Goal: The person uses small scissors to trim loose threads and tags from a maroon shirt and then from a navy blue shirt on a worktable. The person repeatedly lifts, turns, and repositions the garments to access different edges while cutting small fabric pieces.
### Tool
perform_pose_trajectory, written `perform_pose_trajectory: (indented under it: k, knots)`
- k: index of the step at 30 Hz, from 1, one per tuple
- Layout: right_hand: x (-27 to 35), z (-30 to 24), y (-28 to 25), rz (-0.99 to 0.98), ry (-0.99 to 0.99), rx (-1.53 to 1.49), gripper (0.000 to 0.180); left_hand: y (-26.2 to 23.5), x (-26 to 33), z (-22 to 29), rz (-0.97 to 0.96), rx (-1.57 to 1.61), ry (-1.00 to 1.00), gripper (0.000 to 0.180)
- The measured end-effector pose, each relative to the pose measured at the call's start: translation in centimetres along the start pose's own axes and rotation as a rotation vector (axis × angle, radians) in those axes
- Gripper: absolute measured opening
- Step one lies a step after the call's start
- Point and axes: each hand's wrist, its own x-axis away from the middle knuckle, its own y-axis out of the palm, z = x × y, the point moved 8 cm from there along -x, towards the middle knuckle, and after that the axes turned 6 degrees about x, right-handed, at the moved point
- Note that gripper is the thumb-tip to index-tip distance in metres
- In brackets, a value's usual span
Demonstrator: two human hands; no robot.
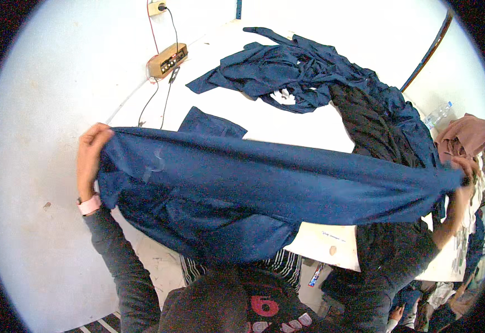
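A navy blue garment point(264, 183) is stretched out sideways in the air between my two hands, its lower part sagging in folds. It looks like a long piece of clothing, but I cannot tell which kind. My left hand point(92, 143), with a pink band at the wrist, is closed on its upper left corner. At the far right end, my right hand point(463, 171) grips the cloth and is smeared by motion. Pale marks show on the garment's left part. Behind it, a smaller folded navy piece point(210, 123) lies on the white table point(287, 129).
Rumpled navy clothes point(264, 69) and a black cloth point(372, 127) lie along the table's far and right sides. A clear plastic bottle point(437, 115) and a brown cloth point(467, 136) are at the right. A socket box point(167, 61) with cables stands at the far left.
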Motion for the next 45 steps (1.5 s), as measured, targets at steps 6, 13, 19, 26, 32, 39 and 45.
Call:
perform_pose_trajectory:
  k: [6,13,19,26,32,39,45]
  knots:
    - [4.2,-3.9,15.4,-0.447,0.175,0.368,0.046,6.3,2.5,-5.3,-0.204,-0.204,-0.128,0.018]
    - [6.0,-18.8,23.6,-0.567,-0.088,-0.173,0.034,9.2,3.0,-4.2,-0.255,-0.284,-0.115,0.018]
    - [8.0,-29.0,32.3,-0.653,-0.313,-0.213,0.027,10.8,3.9,-4.7,-0.263,-0.208,-0.108,0.021]
    - [8.0,-25.0,40.0,-0.575,-0.251,-0.092,0.027,11.4,5.2,-6.2,-0.305,0.161,-0.315,0.025]
    - [6.4,-20.9,35.5,-0.55,-0.083,-0.299,0.017,9.8,6.0,-6.2,-0.273,0.35,-0.335,0.022]
    - [4.8,-13.1,28.4,-0.389,0.016,0.013,0.015,10.1,6.1,-6.9,-0.219,0.496,-0.345,0.019]
    - [4.1,-4.5,23.0,-0.261,0.071,0.035,0.016,9.7,6.0,-7.7,-0.202,0.567,-0.382,0.017]
